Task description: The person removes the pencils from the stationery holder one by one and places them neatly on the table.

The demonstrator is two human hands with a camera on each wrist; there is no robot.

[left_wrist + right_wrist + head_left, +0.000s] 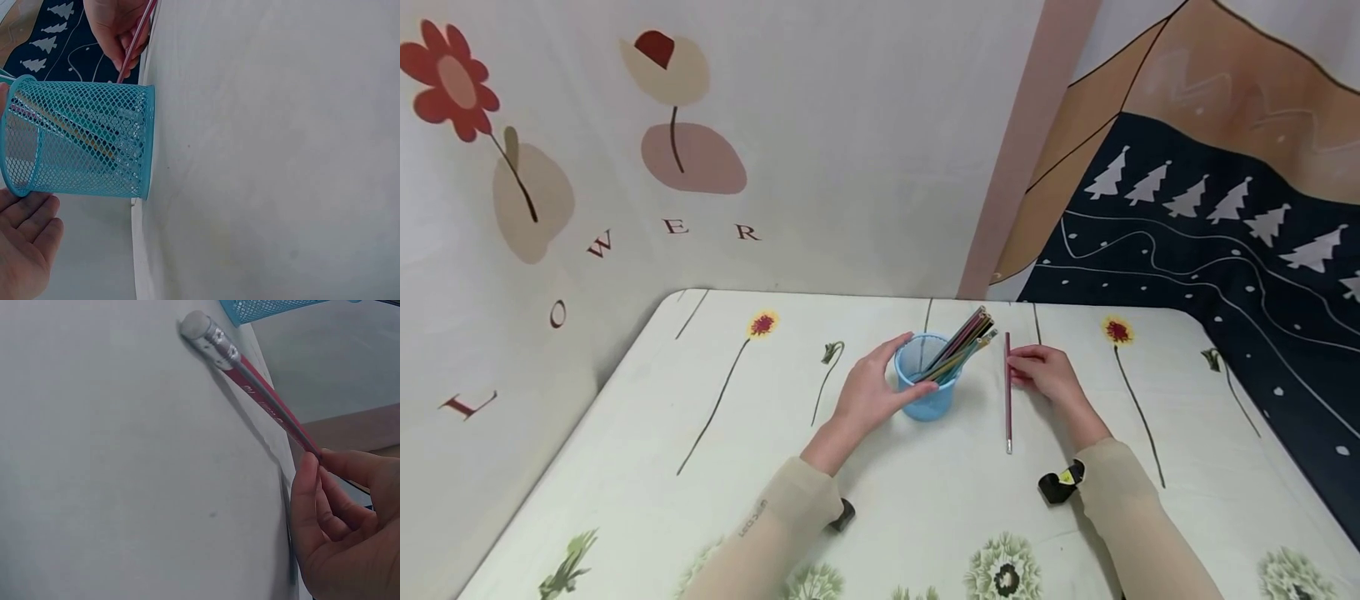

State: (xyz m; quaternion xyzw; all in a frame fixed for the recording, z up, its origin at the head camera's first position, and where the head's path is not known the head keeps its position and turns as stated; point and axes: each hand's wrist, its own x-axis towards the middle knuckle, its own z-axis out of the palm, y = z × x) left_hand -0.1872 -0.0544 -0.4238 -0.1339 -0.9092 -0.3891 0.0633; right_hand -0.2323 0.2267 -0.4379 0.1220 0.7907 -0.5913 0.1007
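Observation:
A light blue mesh pencil cup [929, 408] stands on the table, with several pencils [961, 346] leaning out of it to the right. My left hand [867, 392] holds the cup near its rim, fingers at the far side and thumb at the near side. To the right of the cup, my right hand [1048, 375] pinches a red pencil [1008, 408] between thumb and fingertips. In the right wrist view, that pencil's white eraser [196, 325] and silver band point away from the hand, close over the cloth.
A white tablecloth [722, 508] printed with flowers covers the table. Behind it hangs a pale cloth [850, 167] with printed flowers and letters, and a dark tree-patterned cloth [1150, 250] hangs at the right. Black devices [1057, 488] sit at both wrists.

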